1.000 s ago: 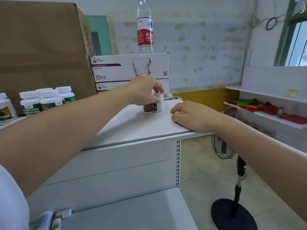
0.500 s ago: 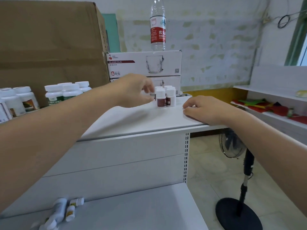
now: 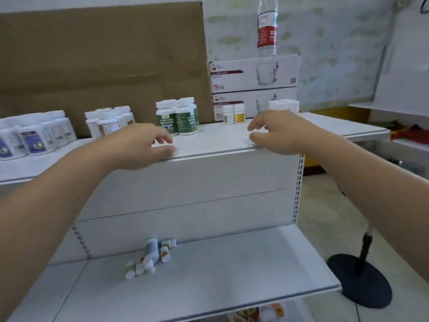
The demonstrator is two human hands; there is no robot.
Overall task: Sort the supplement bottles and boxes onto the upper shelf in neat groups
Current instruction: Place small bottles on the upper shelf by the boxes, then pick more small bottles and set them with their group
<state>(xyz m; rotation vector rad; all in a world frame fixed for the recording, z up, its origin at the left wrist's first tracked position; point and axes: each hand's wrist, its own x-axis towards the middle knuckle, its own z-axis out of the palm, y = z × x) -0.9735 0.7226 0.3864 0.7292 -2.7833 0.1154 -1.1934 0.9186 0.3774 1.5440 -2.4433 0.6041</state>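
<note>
On the lower shelf (image 3: 232,263) a heap of small bottles (image 3: 148,259) lies on its sides, long axes mostly near to far. Above it, at the front edge of the upper shelf (image 3: 209,138), the left hand (image 3: 144,145) is empty, fingers loose. The right hand (image 3: 276,131), also empty, is farther right. Behind them, sorted bottle groups (image 3: 183,119) stand upright.

Shelf stock, counted
Mug boxes (image 3: 253,74): 2. Water bottle (image 3: 267,31): 1. Cardboard carton (image 3: 104,54): 1. Green-label bottles (image 3: 184,119): 4 showing.
</note>
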